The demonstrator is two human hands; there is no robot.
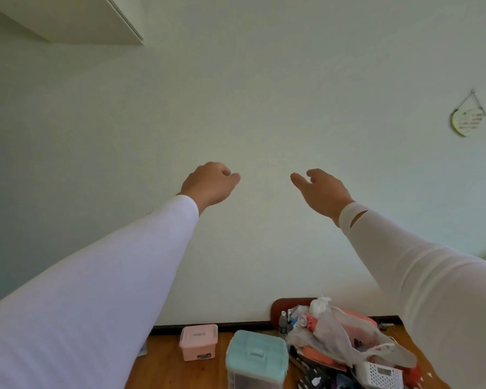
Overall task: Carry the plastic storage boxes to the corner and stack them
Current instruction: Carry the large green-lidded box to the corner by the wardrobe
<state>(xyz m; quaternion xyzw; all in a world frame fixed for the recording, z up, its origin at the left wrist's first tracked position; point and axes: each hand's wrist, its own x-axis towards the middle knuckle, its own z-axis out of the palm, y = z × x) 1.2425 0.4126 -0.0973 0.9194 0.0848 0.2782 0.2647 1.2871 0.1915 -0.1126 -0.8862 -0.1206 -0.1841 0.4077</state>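
A small pink plastic storage box [198, 342] with a lid sits on the wooden floor by the wall. To its right stands a larger box with a pale blue-green lid [257, 356] and a clear body. Both of my arms, in white sleeves, are stretched out toward the plain wall, well above the boxes. My left hand [210, 183] has its fingers curled in with nothing in it. My right hand [321, 191] is loosely open, thumb apart from the fingers, and holds nothing.
A heap of clutter lies at the lower right: a clear plastic bag [340, 336] of items, a small bottle [283, 322], a white perforated basket [379, 374]. A heart-shaped plaque [466, 122] hangs on the wall. A white cabinet [76, 18] juts out top left.
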